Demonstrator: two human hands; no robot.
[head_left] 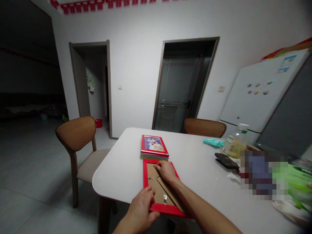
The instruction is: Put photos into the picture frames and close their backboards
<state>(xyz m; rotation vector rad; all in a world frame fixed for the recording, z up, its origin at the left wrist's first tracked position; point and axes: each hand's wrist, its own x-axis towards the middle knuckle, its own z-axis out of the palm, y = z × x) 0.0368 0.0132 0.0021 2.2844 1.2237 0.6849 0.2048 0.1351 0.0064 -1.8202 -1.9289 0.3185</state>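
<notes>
A red picture frame [145,175] lies back side up at the table's near edge, its brown backing board [158,187] and metal clips showing. My left hand [143,208] grips the frame's near left corner, thumb below and fingers on top. At the far end of the backing, my right hand [166,170] has its fingers pinched together by a small metal piece; whether they hold it is hidden. The right forearm covers part of the frame's right side. Just beyond lies a stack of frames, the top one a red photo frame [154,145] with a picture of people.
The white table [192,182] carries a clear bottle [235,142], a teal packet [214,142], a black object [226,161] and green plastic bags [296,182] on the right. Wooden chairs stand at the left [76,133] and far side [204,127]. A white fridge [258,94] is at right.
</notes>
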